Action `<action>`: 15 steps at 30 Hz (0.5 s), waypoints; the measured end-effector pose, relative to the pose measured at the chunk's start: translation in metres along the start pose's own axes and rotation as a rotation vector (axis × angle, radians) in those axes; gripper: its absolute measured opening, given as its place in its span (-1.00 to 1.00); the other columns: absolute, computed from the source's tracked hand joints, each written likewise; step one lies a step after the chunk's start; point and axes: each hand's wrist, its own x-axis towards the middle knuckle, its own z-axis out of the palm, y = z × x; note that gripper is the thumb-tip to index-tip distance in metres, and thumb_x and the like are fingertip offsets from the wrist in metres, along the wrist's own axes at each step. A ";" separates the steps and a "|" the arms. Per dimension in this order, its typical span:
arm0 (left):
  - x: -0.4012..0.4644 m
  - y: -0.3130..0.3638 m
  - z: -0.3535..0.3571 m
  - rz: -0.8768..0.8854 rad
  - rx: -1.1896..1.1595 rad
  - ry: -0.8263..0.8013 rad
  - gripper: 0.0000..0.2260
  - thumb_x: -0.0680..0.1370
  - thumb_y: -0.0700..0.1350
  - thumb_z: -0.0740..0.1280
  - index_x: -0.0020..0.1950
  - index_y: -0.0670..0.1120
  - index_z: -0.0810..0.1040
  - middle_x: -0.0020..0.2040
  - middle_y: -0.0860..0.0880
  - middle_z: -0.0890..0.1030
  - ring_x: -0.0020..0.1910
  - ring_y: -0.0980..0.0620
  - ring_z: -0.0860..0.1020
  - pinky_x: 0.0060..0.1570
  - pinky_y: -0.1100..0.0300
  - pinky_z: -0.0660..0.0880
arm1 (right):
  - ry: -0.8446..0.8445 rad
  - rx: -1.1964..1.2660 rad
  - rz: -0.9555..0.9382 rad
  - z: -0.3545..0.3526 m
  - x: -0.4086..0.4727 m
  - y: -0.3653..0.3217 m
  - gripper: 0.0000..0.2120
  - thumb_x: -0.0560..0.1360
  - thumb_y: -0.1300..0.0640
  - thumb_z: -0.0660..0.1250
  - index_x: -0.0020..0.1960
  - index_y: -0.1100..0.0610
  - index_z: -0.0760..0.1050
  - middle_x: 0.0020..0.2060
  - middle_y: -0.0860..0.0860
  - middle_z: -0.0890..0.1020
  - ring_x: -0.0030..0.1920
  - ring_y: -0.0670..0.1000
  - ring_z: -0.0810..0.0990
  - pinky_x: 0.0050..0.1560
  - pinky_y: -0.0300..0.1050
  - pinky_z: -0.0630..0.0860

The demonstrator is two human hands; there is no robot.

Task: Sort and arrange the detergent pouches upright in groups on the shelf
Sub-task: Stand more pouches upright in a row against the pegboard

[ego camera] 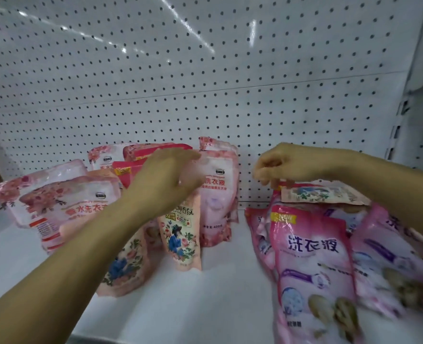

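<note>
Middle gap: bare white shelf [220,281] runs front to back between the floral pouch [183,234] and the pink pouch [312,269]; open to the pegboard [205,70]
Left side: blocked by leaning pale pink pouches [63,202]; left hand [165,177] over them
Right side: heaped pouches; right hand [292,165] above
Overhead: free along the pegboard

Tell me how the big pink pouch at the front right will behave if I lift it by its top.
The big pink pouch looks soft and bulging, so it will likely sag. Its glossy film may feel slippery. It lies slumped on others, so it may flop over.
</note>
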 end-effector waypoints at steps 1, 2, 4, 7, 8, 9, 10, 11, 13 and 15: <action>-0.002 0.008 0.004 0.042 -0.026 0.049 -0.55 0.60 0.12 0.27 0.46 0.01 0.40 0.42 0.01 0.48 0.39 -0.01 0.41 0.40 0.04 0.28 | -0.095 -0.048 0.031 -0.001 -0.012 0.013 -0.82 0.57 -0.02 0.30 0.01 0.06 0.60 -0.12 -0.05 0.67 -0.13 -0.06 0.65 -0.12 -0.11 0.61; -0.004 0.019 0.009 0.082 -0.072 0.079 -0.57 0.60 0.10 0.28 0.44 0.01 0.42 0.40 0.02 0.49 0.39 0.01 0.40 0.37 0.06 0.30 | -0.177 -0.092 0.060 -0.001 -0.023 0.026 -0.85 0.54 -0.03 0.34 -0.03 0.04 0.61 -0.16 -0.07 0.68 -0.16 -0.08 0.63 -0.09 -0.09 0.60; -0.006 0.045 0.021 0.168 -0.159 0.067 -0.59 0.61 0.08 0.27 0.45 0.02 0.41 0.40 0.04 0.49 0.39 0.05 0.40 0.31 0.14 0.32 | -0.258 -0.155 0.112 0.005 -0.039 0.043 -0.87 0.49 -0.02 0.41 -0.09 0.03 0.61 -0.22 -0.07 0.67 -0.23 -0.10 0.59 -0.10 -0.07 0.57; -0.005 0.086 0.044 0.202 -0.237 -0.052 -0.47 0.59 0.10 0.31 0.53 0.03 0.29 0.44 0.04 0.43 0.39 0.06 0.41 0.33 0.16 0.34 | -0.162 -0.233 0.101 0.017 -0.048 0.055 -0.84 0.47 0.08 0.44 -0.16 0.16 0.54 -0.32 -0.03 0.57 -0.31 -0.08 0.49 -0.21 -0.08 0.48; -0.005 0.097 0.051 0.162 -0.298 -0.094 -0.39 0.57 0.10 0.34 0.56 0.03 0.20 0.45 0.03 0.42 0.38 0.05 0.42 0.36 0.13 0.37 | -0.120 -0.229 0.071 0.019 -0.050 0.054 -0.82 0.48 0.10 0.42 -0.15 0.21 0.52 -0.32 0.00 0.54 -0.32 -0.08 0.46 -0.23 -0.11 0.44; -0.005 0.106 0.058 0.098 -0.395 -0.127 -0.31 0.55 0.09 0.38 0.59 0.04 0.11 0.44 0.04 0.42 0.35 0.05 0.46 0.35 0.09 0.40 | -0.085 -0.175 0.033 0.020 -0.053 0.051 -0.82 0.50 0.13 0.41 -0.14 0.23 0.50 -0.32 0.04 0.54 -0.33 -0.09 0.45 -0.24 -0.12 0.43; -0.006 0.112 0.063 0.016 -0.512 -0.147 -0.23 0.52 0.09 0.42 0.60 0.07 0.05 0.40 0.06 0.45 0.28 0.06 0.51 0.31 0.07 0.45 | -0.060 -0.084 -0.004 0.018 -0.058 0.046 -0.84 0.51 0.14 0.39 -0.14 0.22 0.50 -0.32 0.06 0.57 -0.33 -0.10 0.47 -0.25 -0.12 0.44; -0.009 0.118 0.067 -0.069 -0.635 -0.152 -0.19 0.49 0.08 0.46 0.59 0.10 0.03 0.30 0.11 0.50 0.20 0.07 0.56 0.26 0.06 0.50 | -0.033 0.003 -0.042 0.015 -0.063 0.038 -0.87 0.52 0.14 0.39 -0.14 0.19 0.51 -0.33 0.05 0.60 -0.34 -0.09 0.50 -0.26 -0.12 0.46; -0.015 0.123 0.068 -0.226 -0.901 -0.134 -0.28 0.44 0.01 0.52 0.51 0.06 0.24 0.08 0.14 0.60 0.03 0.09 0.64 0.12 0.08 0.58 | 0.022 0.103 -0.110 0.007 -0.075 0.018 -0.90 0.51 0.15 0.40 -0.14 0.16 0.56 -0.33 0.01 0.67 -0.34 -0.04 0.59 -0.29 -0.12 0.51; -0.021 0.124 0.060 -0.330 -1.185 -0.086 -0.61 0.44 -0.15 0.53 0.22 -0.08 0.52 -0.11 0.03 0.67 -0.16 0.06 0.67 -0.11 0.14 0.64 | 0.073 0.145 -0.173 0.002 -0.084 -0.002 -0.91 0.49 0.16 0.42 -0.13 0.19 0.60 -0.29 0.06 0.71 -0.29 0.05 0.68 -0.27 -0.08 0.59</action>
